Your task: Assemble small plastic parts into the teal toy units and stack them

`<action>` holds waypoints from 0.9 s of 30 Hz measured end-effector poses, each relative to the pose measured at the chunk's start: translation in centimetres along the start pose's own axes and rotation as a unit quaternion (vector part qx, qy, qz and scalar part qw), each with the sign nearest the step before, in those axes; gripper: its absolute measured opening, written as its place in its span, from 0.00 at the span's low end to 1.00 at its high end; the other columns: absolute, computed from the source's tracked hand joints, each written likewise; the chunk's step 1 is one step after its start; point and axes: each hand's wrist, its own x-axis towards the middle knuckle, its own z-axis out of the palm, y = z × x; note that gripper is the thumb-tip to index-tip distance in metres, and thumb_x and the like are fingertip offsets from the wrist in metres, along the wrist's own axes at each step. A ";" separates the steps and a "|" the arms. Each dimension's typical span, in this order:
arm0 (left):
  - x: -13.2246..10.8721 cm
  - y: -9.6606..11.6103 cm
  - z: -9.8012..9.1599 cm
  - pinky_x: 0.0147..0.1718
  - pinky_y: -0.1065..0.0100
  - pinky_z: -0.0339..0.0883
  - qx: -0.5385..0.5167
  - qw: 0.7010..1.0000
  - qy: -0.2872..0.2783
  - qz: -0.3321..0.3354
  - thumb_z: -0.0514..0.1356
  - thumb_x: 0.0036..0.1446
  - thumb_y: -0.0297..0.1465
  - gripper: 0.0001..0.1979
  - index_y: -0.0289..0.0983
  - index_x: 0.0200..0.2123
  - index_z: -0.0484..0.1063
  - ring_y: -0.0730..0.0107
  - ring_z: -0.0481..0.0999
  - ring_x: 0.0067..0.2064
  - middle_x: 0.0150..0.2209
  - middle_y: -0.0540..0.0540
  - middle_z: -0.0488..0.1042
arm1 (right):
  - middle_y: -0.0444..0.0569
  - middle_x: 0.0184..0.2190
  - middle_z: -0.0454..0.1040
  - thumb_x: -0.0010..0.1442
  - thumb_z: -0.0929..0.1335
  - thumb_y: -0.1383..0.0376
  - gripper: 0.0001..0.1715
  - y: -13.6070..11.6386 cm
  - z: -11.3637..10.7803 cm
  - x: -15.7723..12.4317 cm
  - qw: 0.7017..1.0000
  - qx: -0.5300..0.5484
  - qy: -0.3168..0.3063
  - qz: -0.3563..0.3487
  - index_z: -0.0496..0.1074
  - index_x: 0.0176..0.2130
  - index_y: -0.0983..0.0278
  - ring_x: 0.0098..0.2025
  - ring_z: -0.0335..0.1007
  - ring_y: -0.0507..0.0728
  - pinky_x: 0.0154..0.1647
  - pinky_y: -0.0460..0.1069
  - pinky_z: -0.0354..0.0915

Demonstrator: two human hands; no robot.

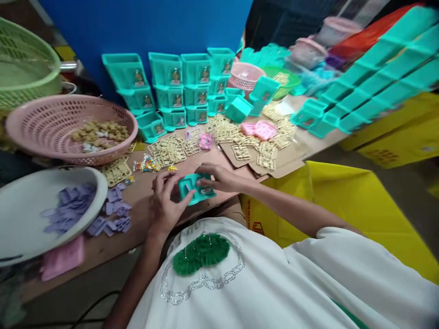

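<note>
A small teal plastic box (195, 188) is held near the front edge of the brown table (144, 201), just above my lap. My left hand (166, 201) grips its left side with curled fingers and thumb. My right hand (219, 177) pinches its top right edge. A small picture sticker shows on the box's lower right face. Beige plastic part frames (171, 151) lie on the table just beyond my hands.
Stacked teal boxes (178, 87) stand at the back against a blue wall. A pink basket (68, 128) with beige pieces and a white bowl (44, 210) of purple pieces sit at left. Long rows of teal boxes (377, 82) lie at right, above yellow sacks (360, 205).
</note>
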 end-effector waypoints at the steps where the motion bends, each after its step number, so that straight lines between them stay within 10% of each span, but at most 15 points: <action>1: 0.4 0.2 -0.4 0.54 0.55 0.74 0.022 1.000 -0.002 0.012 0.68 0.59 0.37 0.15 0.41 0.48 0.76 0.56 0.74 0.55 0.51 0.42 0.70 | 0.58 0.46 0.73 0.71 0.65 0.59 0.17 0.4 0.3 0.1 1.000 0.012 0.006 -0.004 0.71 0.51 0.69 0.45 0.70 0.58 0.48 0.50 0.66; 15: 2.7 -0.6 -2.0 0.51 0.61 0.73 -0.018 0.992 -0.105 0.069 0.67 0.61 0.31 0.08 0.40 0.44 0.81 0.64 0.74 0.49 0.47 0.45 0.68 | 0.52 0.41 0.73 0.71 0.62 0.58 0.13 2.3 1.3 0.9 0.992 0.103 0.034 -0.059 0.69 0.46 0.65 0.42 0.69 0.57 0.44 0.50 0.66; 27: 2.7 -1.1 -1.3 0.49 0.60 0.75 -0.014 0.996 -0.083 0.032 0.68 0.59 0.35 0.08 0.40 0.41 0.79 0.64 0.75 0.47 0.45 0.46 0.68 | 0.52 0.42 0.74 0.71 0.62 0.56 0.16 3.2 1.7 1.7 0.994 0.092 0.036 -0.040 0.69 0.46 0.66 0.43 0.70 0.57 0.43 0.50 0.65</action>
